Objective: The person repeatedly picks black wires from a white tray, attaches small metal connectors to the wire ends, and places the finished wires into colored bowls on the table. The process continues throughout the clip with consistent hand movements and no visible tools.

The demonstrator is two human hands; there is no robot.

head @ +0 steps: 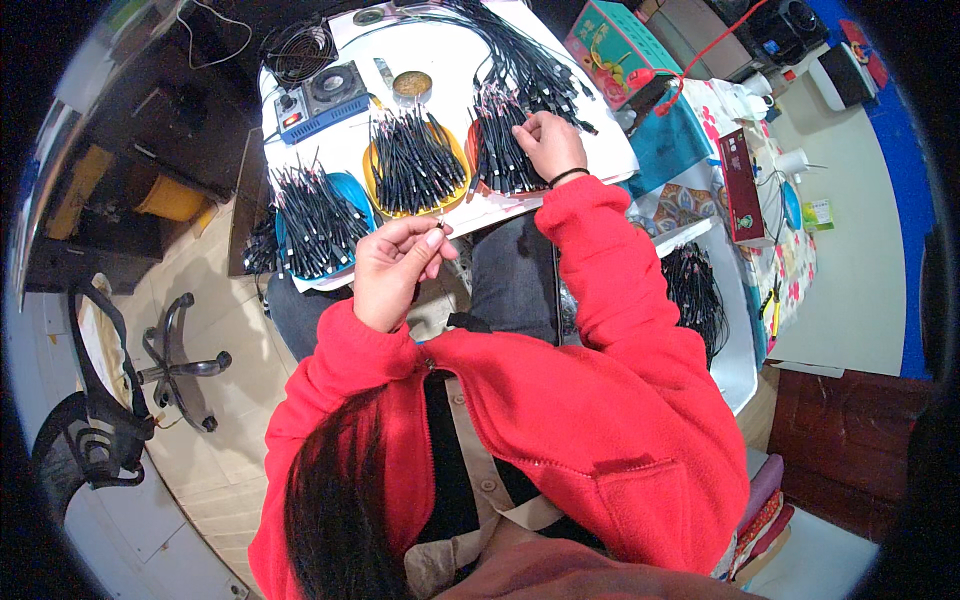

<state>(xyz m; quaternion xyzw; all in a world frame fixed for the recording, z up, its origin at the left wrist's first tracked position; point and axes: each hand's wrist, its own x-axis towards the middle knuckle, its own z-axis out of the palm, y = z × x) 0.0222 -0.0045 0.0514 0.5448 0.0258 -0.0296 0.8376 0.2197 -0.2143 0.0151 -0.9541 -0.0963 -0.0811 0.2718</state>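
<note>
Between its thumb and fingers my left hand [405,262] pinches a small dark cable end, just in front of a yellow tray [459,202]. Short black cables [412,161] with stripped wire ends fill that tray. My right hand [551,144] is over the right edge of the cables [501,150] in a red tray [525,196], its thumb and fingertips close together; whether they grip a cable is too small to tell. A blue tray [358,196] at the left holds more black cables [315,221]. A long bundle of black USB cables [540,67] lies beyond my right hand.
A blue-edged device [322,101] with a lit switch, a fan [300,54] and a round tin [412,86] stand at the back of the white worktop [450,52]. A printed carton [619,49] and a red cord [694,64] are at the right. An office chair's base [180,367] stands left.
</note>
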